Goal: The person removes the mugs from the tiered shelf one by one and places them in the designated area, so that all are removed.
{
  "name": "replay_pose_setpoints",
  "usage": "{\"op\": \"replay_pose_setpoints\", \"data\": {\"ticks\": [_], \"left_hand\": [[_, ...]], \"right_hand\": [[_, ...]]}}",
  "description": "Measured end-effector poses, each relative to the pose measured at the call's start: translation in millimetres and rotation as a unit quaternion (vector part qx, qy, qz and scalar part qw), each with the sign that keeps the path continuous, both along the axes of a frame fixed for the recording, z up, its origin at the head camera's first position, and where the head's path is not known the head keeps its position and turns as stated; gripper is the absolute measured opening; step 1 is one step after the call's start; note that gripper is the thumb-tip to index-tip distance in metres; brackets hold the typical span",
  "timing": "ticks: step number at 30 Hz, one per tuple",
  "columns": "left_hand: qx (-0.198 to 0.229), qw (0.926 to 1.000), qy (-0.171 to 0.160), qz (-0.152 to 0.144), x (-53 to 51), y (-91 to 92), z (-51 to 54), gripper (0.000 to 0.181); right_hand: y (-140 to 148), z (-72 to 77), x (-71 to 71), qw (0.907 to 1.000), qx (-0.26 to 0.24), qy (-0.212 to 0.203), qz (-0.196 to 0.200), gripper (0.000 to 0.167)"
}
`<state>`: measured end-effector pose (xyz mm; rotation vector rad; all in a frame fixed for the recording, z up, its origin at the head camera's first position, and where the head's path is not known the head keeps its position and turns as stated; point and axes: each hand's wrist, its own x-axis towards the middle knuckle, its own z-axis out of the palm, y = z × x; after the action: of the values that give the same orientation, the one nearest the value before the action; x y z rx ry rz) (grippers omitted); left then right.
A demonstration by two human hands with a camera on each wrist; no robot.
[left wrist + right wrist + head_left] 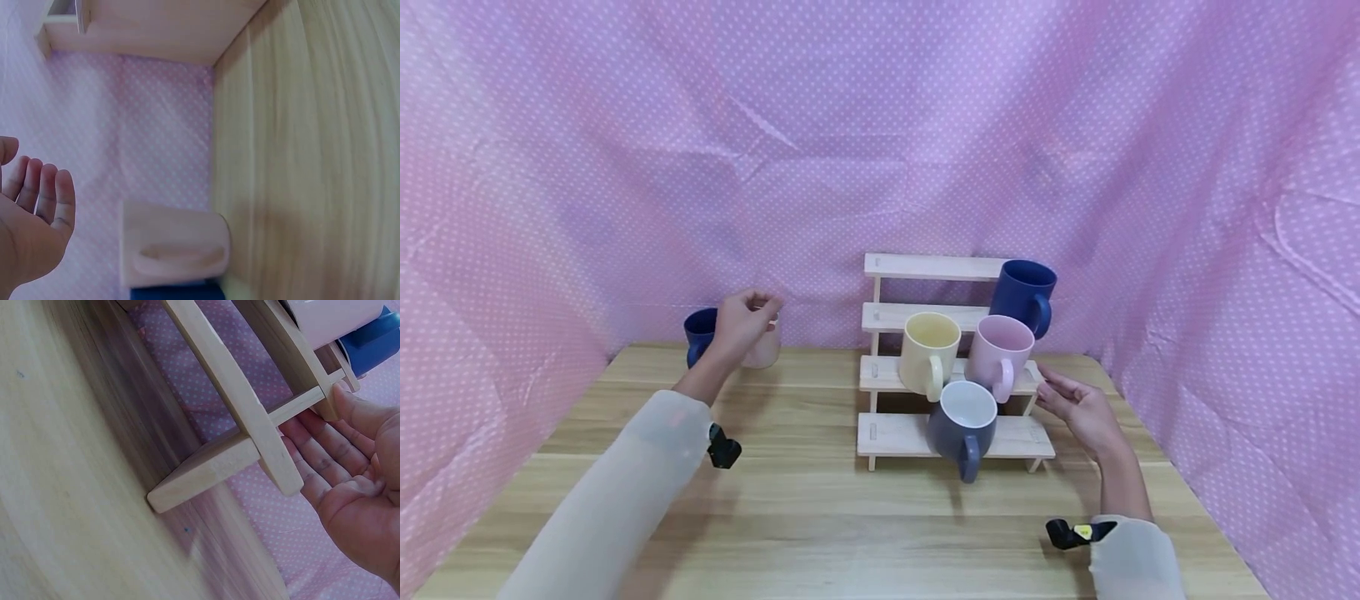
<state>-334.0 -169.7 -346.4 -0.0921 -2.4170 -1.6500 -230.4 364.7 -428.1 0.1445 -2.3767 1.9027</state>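
Note:
My left hand (745,323) is above a pale pink mug (763,348), its fingers loosely bent. In the left wrist view this hand (37,219) is apart from the mug (178,215), and nothing shows in its palm. Beside that mug stands a dark blue mug (700,322), partly behind the wrist. At the right end of a stepped wooden rack (880,379), my right hand (1086,417) holds the end of a shelf board. The right wrist view shows the thumb on the board's end and the fingers (334,453) reaching behind it.
The rack bears a blue mug (1017,292), a yellow mug (920,358), a pink mug (988,360) and a grey mug (951,429) on the lowest step. Dotted pink cloth (820,200) hangs behind the wooden table (820,517).

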Motion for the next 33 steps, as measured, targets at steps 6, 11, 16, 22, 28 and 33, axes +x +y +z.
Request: {"op": "replay_pose_setpoints", "data": {"ticks": [6,11,16,22,28,33], "left_hand": [[-0.056,0.9973,0.033,-0.034,0.0,20.1,8.6,0.028],[-0.091,0.9902,0.077,-0.072,4.1,40.5,18.2,0.027],[-0.116,0.9808,0.121,-0.100,5.0,63.3,26.0,0.022],[-0.133,0.9733,0.128,-0.137,10.5,87.6,34.2,0.026],[-0.144,0.9640,0.135,-0.179,17.5,110.4,39.1,0.025],[-0.182,0.9497,0.155,-0.202,24.3,126.7,42.1,0.025]], "right_hand": [[-0.6,-0.4,2.4,1.0000,0.006,-0.002,0.000,0.063],[-1.1,-0.1,2.7,0.9999,-0.009,0.005,0.004,0.062],[-0.5,-2.1,1.9,0.9999,-0.008,0.009,0.002,0.062],[0.3,-1.3,2.9,0.9999,0.012,0.001,-0.007,0.062],[-0.4,1.4,3.4,0.9998,0.019,-0.002,-0.010,0.061],[-0.2,0.1,1.7,0.9998,0.014,-0.002,-0.011,0.062]]}}
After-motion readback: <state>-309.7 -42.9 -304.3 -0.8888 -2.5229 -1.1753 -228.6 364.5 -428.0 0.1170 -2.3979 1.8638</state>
